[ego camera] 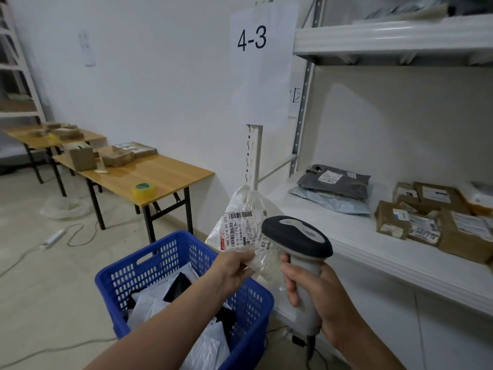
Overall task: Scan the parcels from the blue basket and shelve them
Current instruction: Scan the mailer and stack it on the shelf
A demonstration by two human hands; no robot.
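Scanning step in hand, to judge from the head view. Pinching a clear plastic parcel [241, 209] at its lower edge with the left hand [234, 268], barcode label turned toward the camera. Gripping the handle of a grey barcode scanner [296, 236] with the right hand [320, 297], fingers wrapped round it, dark head just beside the label and partly in front of the film. Holding both above the far corner of the blue basket [165, 260], close to the front edge of the white shelf [346, 236].

Judging the read as not yet confirmed: no beam or light to be seen on the label. Calling next, most likely, for aiming the scanner squarely at the barcode, then laying the parcel on the shelf near the grey mailer bags [336, 182] and brown cartons [426, 217] lying there, below the sign [252, 38] marked 4-3. Leaving more soft bags [149, 303], white and black, in the basket, so probably far from finished.

Hard to make out: the scanner's window, turned away; the trigger, hidden by the handle; the parcel's contents, lost in crumpled film; the label's small print. Cut off at the right edge: the cartons and the rest of the shelf. Blurred at the far left: a wooden bench [160, 174] with cardboard boxes [80, 156] and a roll of tape [144, 189].
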